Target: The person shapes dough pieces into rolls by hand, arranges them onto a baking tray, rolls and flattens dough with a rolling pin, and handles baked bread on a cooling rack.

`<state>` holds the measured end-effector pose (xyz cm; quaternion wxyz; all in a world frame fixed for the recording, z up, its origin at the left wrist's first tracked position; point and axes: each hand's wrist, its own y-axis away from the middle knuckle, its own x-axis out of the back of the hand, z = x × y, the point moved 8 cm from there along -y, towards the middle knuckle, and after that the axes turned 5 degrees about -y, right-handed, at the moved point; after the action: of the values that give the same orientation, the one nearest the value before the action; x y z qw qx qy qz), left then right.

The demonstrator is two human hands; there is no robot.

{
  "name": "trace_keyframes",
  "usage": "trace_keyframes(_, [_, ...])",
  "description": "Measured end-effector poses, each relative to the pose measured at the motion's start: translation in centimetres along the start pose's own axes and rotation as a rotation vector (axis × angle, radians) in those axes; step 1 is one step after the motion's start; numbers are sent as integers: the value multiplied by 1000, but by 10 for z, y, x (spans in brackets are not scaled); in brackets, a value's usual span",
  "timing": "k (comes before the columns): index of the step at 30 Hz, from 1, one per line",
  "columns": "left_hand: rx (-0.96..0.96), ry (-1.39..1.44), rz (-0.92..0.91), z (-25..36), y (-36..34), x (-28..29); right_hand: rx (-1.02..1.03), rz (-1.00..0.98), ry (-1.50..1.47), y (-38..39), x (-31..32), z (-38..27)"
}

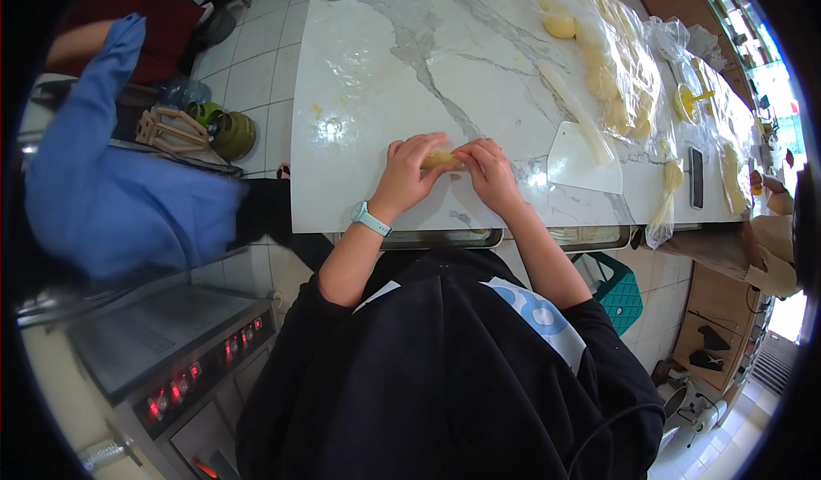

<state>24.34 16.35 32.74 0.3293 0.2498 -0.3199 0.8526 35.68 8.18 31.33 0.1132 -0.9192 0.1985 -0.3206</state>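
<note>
I'm watching the left hand (409, 174) and right hand (489, 172) together clamping some dough (438, 159) over the near side of the tabletop (487, 69), while a rolling pin (576, 114) is lying partly over a scraper (569, 165).

Black top (376, 369); pale turquoise wristwatch (367, 217)

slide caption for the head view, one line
Left hand and right hand hold pale-yellow dough at a marble-patterned table, a white scraper and rolling pin to the right.
</note>
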Motion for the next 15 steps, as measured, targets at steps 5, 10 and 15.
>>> trace_keyframes(5, [-34, -103, -132, -1, 0, -9, -120, -55, -7, 5, 2, 10])
trace_keyframes(10, [-65, -168, -179, 7, -8, -14, -67, 72, -128, 5, 12, 6])
trace_keyframes(15, [-52, -155, -141, 11, -10, -14, -127, -98, -16, 7, 9, 17])
